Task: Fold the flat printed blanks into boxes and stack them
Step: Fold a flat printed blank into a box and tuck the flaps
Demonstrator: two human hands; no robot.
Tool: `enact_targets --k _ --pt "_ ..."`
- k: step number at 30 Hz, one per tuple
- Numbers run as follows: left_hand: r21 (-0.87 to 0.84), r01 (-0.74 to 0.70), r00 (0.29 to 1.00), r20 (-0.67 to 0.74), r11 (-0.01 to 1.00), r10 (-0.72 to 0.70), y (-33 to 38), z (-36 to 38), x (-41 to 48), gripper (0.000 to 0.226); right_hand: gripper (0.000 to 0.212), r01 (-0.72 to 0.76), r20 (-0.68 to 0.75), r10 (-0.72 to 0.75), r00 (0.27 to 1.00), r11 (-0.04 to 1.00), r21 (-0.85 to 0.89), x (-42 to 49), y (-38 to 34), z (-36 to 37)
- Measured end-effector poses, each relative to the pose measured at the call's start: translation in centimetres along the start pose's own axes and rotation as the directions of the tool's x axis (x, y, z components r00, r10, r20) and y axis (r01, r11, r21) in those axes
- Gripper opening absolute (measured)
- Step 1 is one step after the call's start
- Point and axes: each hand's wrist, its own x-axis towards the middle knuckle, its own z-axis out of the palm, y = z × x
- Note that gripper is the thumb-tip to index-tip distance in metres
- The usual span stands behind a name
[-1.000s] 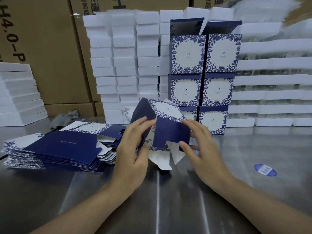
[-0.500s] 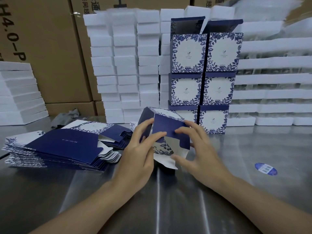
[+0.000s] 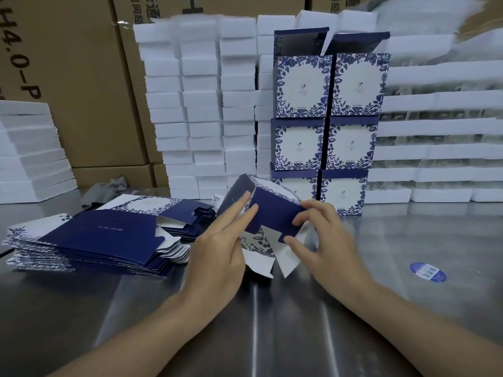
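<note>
At steel table (image 3: 394,308): half-folded navy box (image 3: 272,213), flaps (image 3: 258,263) splayed; left hand (image 3: 217,257) flat on it, right hand (image 3: 326,246) pinching.

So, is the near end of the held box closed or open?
Open. White flaps stick out loose from the box; only the navy flap is bent across.

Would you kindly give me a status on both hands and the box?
Left hand flat, fingers pressing the half-folded box. Right hand pinches its blue flap. Bottom flaps untucked. Nothing in the way; flat blanks lie left.
</note>
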Motion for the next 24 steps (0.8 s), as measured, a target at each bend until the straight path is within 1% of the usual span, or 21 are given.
enact_targets --k 2,5,7,8,9,10,12,13,14,15,16,17,18,19,20,21,23,24 --pt "0.039 -0.081 0.997 -0.008 0.996 0.082 1.3 -0.2 -0.1 0.074 0.040 -0.046 -0.069 0.046 0.997 0.999 0.008 0.1 0.1 -0.1" --pt "0.146 -0.294 0.955 0.013 0.945 0.295 3.1 -0.7 0.0 0.061 0.050 -0.072 -0.100 0.072 0.992 0.997 0.013 0.1 -0.1 -0.2" --pt "0.227 -0.449 0.892 0.054 0.864 0.449 4.3 -0.6 0.0 0.050 0.045 -0.117 -0.063 0.121 0.991 0.991 0.064 -0.1 -0.5 -0.4" --pt "0.258 -0.527 0.846 0.068 0.810 0.529 4.9 -0.5 -0.1 0.045 0.042 -0.155 -0.034 0.157 0.987 0.986 0.067 -0.1 -0.7 -0.5" --pt "0.272 -0.586 0.804 0.071 0.764 0.591 5.4 -0.4 -0.1 0.042 0.041 -0.176 -0.009 0.176 0.984 0.984 0.034 -0.1 -0.7 -0.6" --pt "0.271 -0.628 0.768 0.059 0.730 0.638 5.9 -0.3 -0.2 0.039 0.037 -0.176 0.020 0.177 0.984 0.984 -0.027 -0.2 -0.6 -0.7" --pt "0.227 -0.674 0.725 0.018 0.703 0.689 6.3 -0.5 -0.1 0.038 0.020 -0.171 0.085 0.187 0.979 0.971 -0.170 -0.2 -0.2 -0.7" --pt "0.175 -0.686 0.716 -0.009 0.707 0.698 6.4 -0.8 -0.1 0.042 0.017 -0.195 0.111 0.219 0.969 0.961 -0.196 -0.2 -0.1 -0.7" --pt "0.092 -0.684 0.723 -0.049 0.724 0.689 6.4 -1.1 0.0 0.043 0.021 -0.235 0.119 0.260 0.958 0.953 -0.190 -0.1 0.0 -0.7" --pt "-0.003 -0.653 0.753 -0.103 0.757 0.650 6.5 -1.4 0.0 0.041 0.028 -0.281 0.117 0.299 0.947 0.948 -0.148 0.0 -0.2 -0.7" --pt "-0.096 -0.587 0.806 -0.167 0.804 0.568 6.5 -1.5 0.1 0.039 0.034 -0.329 0.098 0.333 0.938 0.943 -0.054 0.0 -0.4 -0.7" --pt "-0.183 -0.478 0.871 -0.226 0.859 0.436 6.5 -1.4 0.1 0.040 0.036 -0.366 0.076 0.362 0.929 0.929 0.060 0.0 -0.5 -0.7" --pt "-0.271 -0.335 0.925 -0.277 0.902 0.260 6.3 -1.2 0.1 0.043 0.034 -0.384 0.054 0.380 0.923 0.909 0.164 0.0 -0.7 -0.6" --pt "-0.355 -0.184 0.949 -0.308 0.916 0.071 6.1 -1.0 0.2 0.046 0.033 -0.385 0.042 0.388 0.921 0.887 0.255 0.1 -0.9 -0.6" --pt "-0.435 -0.052 0.944 -0.316 0.899 -0.098 5.7 -0.6 0.2 0.046 0.031 -0.380 0.032 0.393 0.919 0.859 0.344 0.1 -1.3 -0.5" --pt "-0.492 0.075 0.925 -0.291 0.867 -0.245 5.3 -0.4 0.4 0.046 0.030 -0.370 0.030 0.399 0.917 0.818 0.441 0.1 -1.7 -0.3" --pt "-0.564 0.324 0.858 -0.162 0.759 -0.487 4.1 0.1 0.7 0.054 0.040 -0.386 0.027 0.458 0.888 0.715 0.582 0.3 -2.6 0.0" --pt "-0.590 0.441 0.813 -0.057 0.677 -0.579 3.7 0.5 0.8 0.063 0.043 -0.430 0.054 0.506 0.861 0.666 0.610 0.3 -3.3 0.1"
